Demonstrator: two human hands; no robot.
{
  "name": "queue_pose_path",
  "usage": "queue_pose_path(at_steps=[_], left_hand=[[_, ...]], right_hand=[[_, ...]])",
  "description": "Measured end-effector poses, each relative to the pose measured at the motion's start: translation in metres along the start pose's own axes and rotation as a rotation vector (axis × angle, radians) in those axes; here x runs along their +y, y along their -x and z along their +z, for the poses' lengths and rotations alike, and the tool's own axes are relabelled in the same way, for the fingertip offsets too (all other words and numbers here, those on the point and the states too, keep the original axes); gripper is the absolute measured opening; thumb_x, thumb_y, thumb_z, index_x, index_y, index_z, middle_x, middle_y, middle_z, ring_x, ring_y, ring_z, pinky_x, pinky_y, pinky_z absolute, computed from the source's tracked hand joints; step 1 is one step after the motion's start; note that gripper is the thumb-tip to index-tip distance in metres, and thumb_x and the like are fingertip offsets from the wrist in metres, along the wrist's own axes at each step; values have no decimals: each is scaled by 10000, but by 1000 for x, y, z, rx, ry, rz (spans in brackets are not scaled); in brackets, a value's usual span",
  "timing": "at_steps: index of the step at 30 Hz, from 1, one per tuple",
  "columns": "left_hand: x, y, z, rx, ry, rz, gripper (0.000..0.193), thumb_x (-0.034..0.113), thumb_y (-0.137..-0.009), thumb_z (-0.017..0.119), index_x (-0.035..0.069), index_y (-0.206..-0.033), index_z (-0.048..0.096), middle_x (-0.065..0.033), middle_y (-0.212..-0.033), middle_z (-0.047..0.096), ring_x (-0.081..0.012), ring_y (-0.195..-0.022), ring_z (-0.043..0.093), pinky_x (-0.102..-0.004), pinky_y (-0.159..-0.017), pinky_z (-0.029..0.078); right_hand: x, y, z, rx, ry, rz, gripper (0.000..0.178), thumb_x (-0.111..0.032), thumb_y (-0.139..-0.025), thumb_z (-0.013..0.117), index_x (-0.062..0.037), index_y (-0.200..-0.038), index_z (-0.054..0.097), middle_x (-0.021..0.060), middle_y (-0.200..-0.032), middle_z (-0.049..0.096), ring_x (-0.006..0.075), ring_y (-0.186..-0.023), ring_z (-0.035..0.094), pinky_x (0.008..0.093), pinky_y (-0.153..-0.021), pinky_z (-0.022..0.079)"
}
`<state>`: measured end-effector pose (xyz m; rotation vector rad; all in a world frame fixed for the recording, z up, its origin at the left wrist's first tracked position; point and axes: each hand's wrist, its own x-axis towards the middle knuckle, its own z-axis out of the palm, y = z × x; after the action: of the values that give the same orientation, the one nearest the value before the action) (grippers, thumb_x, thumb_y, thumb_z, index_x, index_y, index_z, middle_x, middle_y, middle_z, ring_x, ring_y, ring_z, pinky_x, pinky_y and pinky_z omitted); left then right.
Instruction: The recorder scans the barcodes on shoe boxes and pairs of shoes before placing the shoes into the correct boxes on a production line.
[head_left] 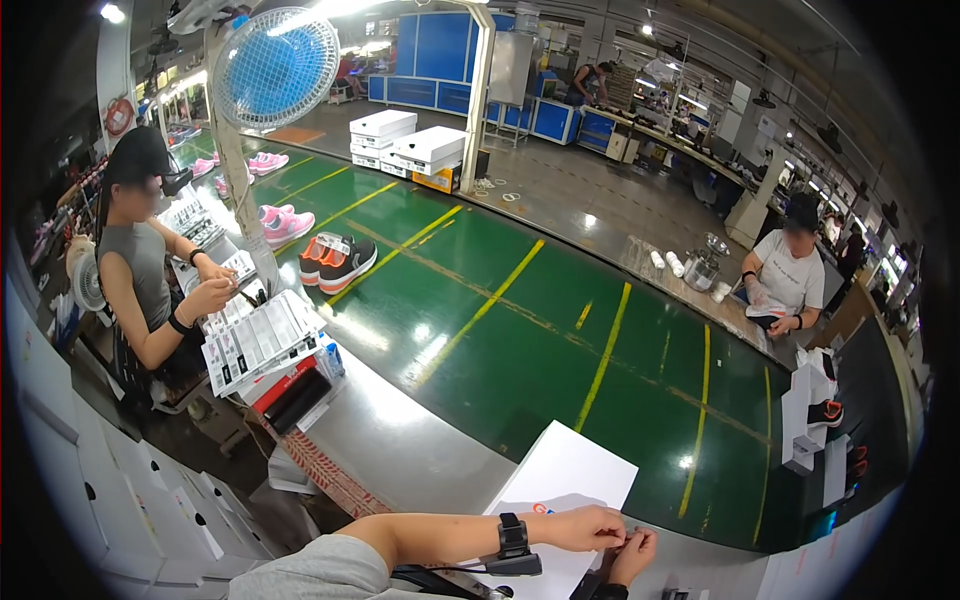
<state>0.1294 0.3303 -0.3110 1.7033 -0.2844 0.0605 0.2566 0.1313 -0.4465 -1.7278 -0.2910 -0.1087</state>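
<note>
Holds the left hand and the right hand close together at the right edge of a white box. Curls the fingers of both inward, with tips near each other; cannot tell whether grasping something small or pinching nothing. Stretches the left forearm across the box, with a black device strapped at the wrist. Has the box lying flat under that forearm, partly on the gray metal tabletop, partly over the green belt. Faces black-and-orange shoes and pink shoes farther along the belt.
</note>
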Motion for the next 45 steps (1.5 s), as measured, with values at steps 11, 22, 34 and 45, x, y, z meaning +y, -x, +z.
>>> queue_pose_path(at_steps=[11, 22, 34, 45], left_hand=[[2, 1, -1, -20, 25, -48, 129, 126, -955, 605, 15, -997, 656, -85, -922, 608, -229, -858, 583, -341, -751, 471], [3, 2, -2, -18, 16, -43, 130, 127, -955, 600, 15, -990, 655, -81, -932, 605, -227, -862, 583, -338, -750, 472], [6, 3, -4, 4, -33, 18, 137, 133, -962, 598, 10, -994, 651, -88, -931, 597, -221, -806, 598, -328, -706, 484], [0, 3, -2, -7, -15, 5, 138, 132, -961, 598, 9, -997, 650, -93, -927, 594, -232, -819, 598, -336, -716, 480]], right_hand=[[-9, 3, 2, -18, -61, 93, 142, -90, -988, 507, -28, -864, 540, 10, -646, 541, 59, -502, 443, 224, -436, 328], [-8, 3, 4, 9, -7, -3, 133, -74, -974, 507, -22, -857, 539, 16, -653, 550, 63, -507, 452, 230, -438, 329], [-10, 4, 3, -24, -12, 61, 146, -86, -983, 503, -20, -858, 543, 16, -653, 541, 61, -482, 427, 232, -419, 323], [-13, 6, 3, -32, 12, 48, 145, -98, -985, 510, -21, -871, 554, 16, -664, 548, 59, -509, 451, 226, -440, 342]])
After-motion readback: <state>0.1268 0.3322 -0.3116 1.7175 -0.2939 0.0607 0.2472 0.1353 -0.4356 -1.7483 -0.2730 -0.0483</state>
